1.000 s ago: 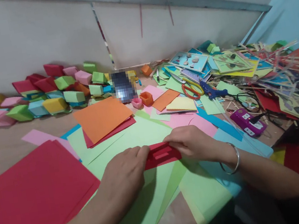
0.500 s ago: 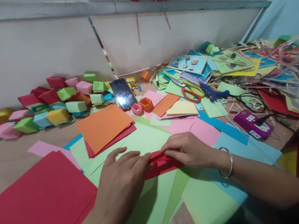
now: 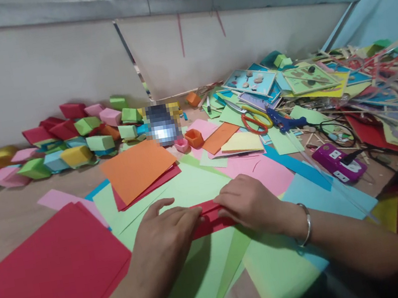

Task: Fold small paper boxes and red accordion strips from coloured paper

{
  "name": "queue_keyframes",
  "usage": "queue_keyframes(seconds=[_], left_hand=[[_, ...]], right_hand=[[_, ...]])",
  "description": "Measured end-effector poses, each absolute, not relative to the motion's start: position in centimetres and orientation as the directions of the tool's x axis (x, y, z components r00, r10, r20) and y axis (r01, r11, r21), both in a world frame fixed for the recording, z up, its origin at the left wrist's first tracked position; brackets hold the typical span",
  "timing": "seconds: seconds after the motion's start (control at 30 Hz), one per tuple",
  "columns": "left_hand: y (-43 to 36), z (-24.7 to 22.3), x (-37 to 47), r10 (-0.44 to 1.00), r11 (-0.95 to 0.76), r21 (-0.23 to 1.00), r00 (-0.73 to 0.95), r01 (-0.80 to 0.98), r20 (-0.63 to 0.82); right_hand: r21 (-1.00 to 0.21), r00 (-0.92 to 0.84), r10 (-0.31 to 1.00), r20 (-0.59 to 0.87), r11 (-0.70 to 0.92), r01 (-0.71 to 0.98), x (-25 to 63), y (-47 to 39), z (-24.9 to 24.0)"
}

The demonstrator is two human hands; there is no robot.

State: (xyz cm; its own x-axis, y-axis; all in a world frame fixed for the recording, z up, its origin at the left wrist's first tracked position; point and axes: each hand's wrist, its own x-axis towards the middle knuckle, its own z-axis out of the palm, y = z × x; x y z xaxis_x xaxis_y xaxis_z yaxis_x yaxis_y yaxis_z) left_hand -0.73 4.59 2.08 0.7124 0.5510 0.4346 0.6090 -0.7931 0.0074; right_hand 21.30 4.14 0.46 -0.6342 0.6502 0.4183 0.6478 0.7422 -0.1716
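Note:
A folded strip of red paper (image 3: 214, 219) lies over green sheets (image 3: 210, 268) in the middle of the view. My left hand (image 3: 166, 242) grips its left part, the fingertips resting on the upper fold and the index finger raised and bent. On the right part, my right hand (image 3: 249, 206) has its fingers pressed together along the fold; a bracelet is on that wrist. Both thumbs are mostly hidden. Just above the hands are an orange sheet (image 3: 137, 168) and pink paper (image 3: 259, 172). Large red sheets (image 3: 52, 273) lie at the left.
Folded paper boxes (image 3: 77, 156) are piled at the back left. A phone-like object (image 3: 162, 124), pixelated, lies mid-back. Scissors (image 3: 255, 122), a blue glue gun (image 3: 287, 121) and a purple power strip (image 3: 339, 162) are on the right, near decorated cards (image 3: 251, 83) and sticks.
The raised flap of the red strip now lies flatter, and my right hand's fingers have curled in closer on it. The view has shifted slightly, and the phone-like object is now pixelated.

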Motion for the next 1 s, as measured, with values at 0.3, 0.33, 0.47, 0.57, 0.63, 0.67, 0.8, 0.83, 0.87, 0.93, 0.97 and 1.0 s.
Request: queue_keyframes(seconds=[0.3, 0.33, 0.47, 0.57, 0.63, 0.67, 0.8, 0.83, 0.87, 0.93, 0.97, 1.0], left_hand=[[5.9, 2.9, -1.0, 0.555, -0.831, 0.159, 0.816, 0.533, 0.163], [6.2, 3.3, -1.2, 0.582, -0.801, 0.236, 0.808, 0.55, 0.094], [6.7, 4.7, -2.1, 0.601, -0.52, 0.587, 0.754, 0.62, -0.263], [6.0, 5.3, -1.9, 0.552, -0.439, 0.635, 0.748, 0.635, -0.367], [5.2, 5.1, -1.2, 0.598, -0.566, 0.497, 0.743, 0.657, -0.301], [4.8, 4.8, -0.7, 0.633, -0.619, 0.396, 0.73, 0.678, -0.259], [3.7, 3.9, 0.7, 0.665, -0.613, 0.277, 0.672, 0.74, -0.326], [3.7, 3.8, 0.7, 0.67, -0.594, 0.286, 0.659, 0.752, -0.343], [3.8, 3.8, 0.7, 0.677, -0.572, 0.3, 0.645, 0.764, -0.354], [4.2, 4.1, 0.4, 0.69, -0.516, 0.359, 0.626, 0.778, -0.363], [4.4, 4.3, 0.2, 0.697, -0.484, 0.395, 0.617, 0.781, -0.366], [4.6, 4.5, 0.1, 0.703, -0.454, 0.424, 0.608, 0.783, -0.37]], right_hand=[[-0.497, -0.703, 0.711, 0.015, 0.615, 0.612, 21.7, 4.8, 2.0], [-0.601, -0.71, 0.701, -0.064, 0.541, 0.588, 22.0, 5.1, 2.5], [-0.883, -0.743, 0.6, -0.296, 0.125, 0.453, 22.8, 5.9, 3.9], [-0.914, -0.759, 0.543, -0.359, -0.038, 0.405, 22.7, 5.8, 4.2], [-0.903, -0.742, 0.567, -0.358, -0.007, 0.43, 22.3, 5.5, 4.2], [-0.891, -0.726, 0.601, -0.334, 0.052, 0.452, 22.0, 5.3, 4.1], [-0.776, -0.747, 0.653, -0.125, 0.405, 0.484, 20.9, 4.3, 3.6], [-0.721, -0.748, 0.659, -0.085, 0.477, 0.502, 20.8, 4.1, 3.3], [-0.66, -0.74, 0.67, -0.058, 0.531, 0.532, 20.8, 3.9, 3.1], [-0.545, -0.717, 0.697, -0.015, 0.595, 0.59, 21.0, 3.7, 2.8], [-0.515, -0.712, 0.702, 0.0, 0.61, 0.602, 21.2, 3.7, 2.7], [-0.508, -0.714, 0.7, 0.009, 0.618, 0.6, 21.4, 3.8, 2.7]])
